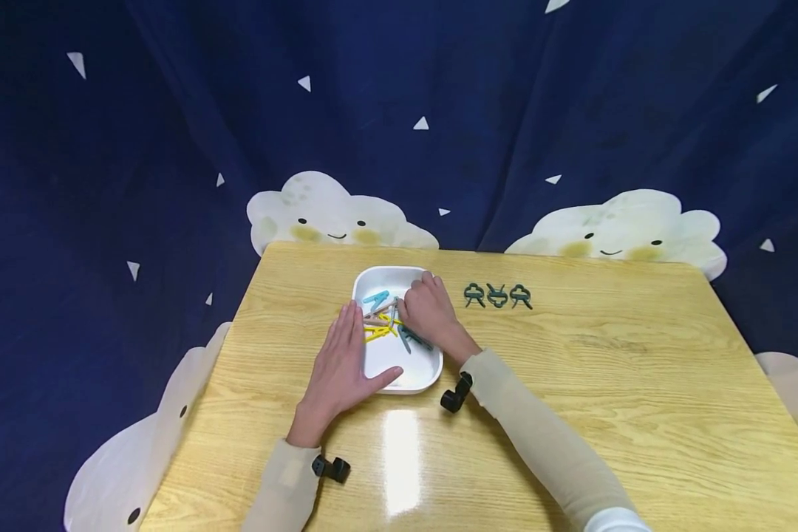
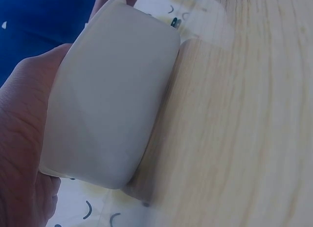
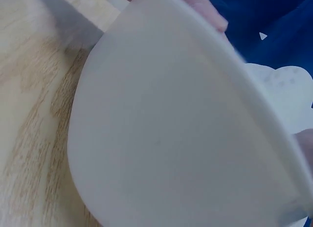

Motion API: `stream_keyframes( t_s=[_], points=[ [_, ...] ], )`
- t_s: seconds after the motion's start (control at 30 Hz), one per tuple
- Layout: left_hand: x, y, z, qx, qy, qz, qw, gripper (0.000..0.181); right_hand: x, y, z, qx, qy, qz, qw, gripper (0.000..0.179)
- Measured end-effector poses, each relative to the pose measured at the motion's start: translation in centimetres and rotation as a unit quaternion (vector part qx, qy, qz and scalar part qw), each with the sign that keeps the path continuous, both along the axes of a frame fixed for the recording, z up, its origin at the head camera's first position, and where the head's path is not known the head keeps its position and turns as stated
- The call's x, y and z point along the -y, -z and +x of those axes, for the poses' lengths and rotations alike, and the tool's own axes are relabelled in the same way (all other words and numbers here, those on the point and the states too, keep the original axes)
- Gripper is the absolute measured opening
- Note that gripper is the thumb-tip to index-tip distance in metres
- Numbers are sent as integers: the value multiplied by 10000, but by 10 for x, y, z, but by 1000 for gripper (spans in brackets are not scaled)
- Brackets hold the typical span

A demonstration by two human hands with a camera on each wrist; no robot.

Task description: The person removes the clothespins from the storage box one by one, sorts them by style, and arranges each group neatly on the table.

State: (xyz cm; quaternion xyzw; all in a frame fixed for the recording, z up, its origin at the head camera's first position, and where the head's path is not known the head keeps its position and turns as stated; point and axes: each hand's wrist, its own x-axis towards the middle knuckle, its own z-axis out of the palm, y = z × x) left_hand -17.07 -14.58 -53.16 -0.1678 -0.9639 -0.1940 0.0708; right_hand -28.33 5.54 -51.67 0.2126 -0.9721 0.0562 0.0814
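Observation:
A white rectangular tub (image 1: pixel 406 382) with rounded corners holds small plastic clips in several colours. Inside it are a light blue clip (image 1: pixel 376 298), yellow clips (image 1: pixel 376 334), pinkish ones and a grey-green clip (image 1: pixel 414 338) by the right wall. My left hand (image 1: pixel 338 362) lies along the tub's left rim, fingers straight, its thumb stretched over the near end. Over the right side reaches my right hand (image 1: pixel 431 310), fingers bent down among the clips. A pale blue clip (image 1: pixel 394 310) is right by its fingertips, which are hidden. Both wrist views mostly show the tub's outer wall (image 2: pixel 112 95).
Three dark green lobed clips (image 1: pixel 497 296) lie in a row on the wooden table (image 1: pixel 605 391), right of the tub. Behind the table's far edge hangs a dark blue curtain (image 1: pixel 372 140) with white triangles and smiling clouds.

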Motion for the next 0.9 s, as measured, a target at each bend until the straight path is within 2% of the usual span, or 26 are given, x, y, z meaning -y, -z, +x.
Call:
stream_keyframes(
  t_s=[0.1, 0.17, 0.33, 0.5, 0.9],
  points=[
    [0, 0, 0, 34, 11, 15, 10000, 130, -4, -4, -1, 212, -172, -350, 9990, 38],
    [-1, 0, 0, 57, 28, 9, 10000, 130, -6, -8, -1, 440, -333, -301, 9980, 37],
    [0, 0, -1, 35, 46, -12, 10000, 130, -10, -13, 1, 942, -640, 148, 9934, 66],
    [1, 0, -2, 29, 46, -17, 10000, 129, -10, -12, 1, 981, -679, 172, 9927, 70],
    [1, -1, -1, 57, 58, -6, 10000, 129, -10, -19, -5, 1383, -729, 483, 9865, 64]
  ],
)
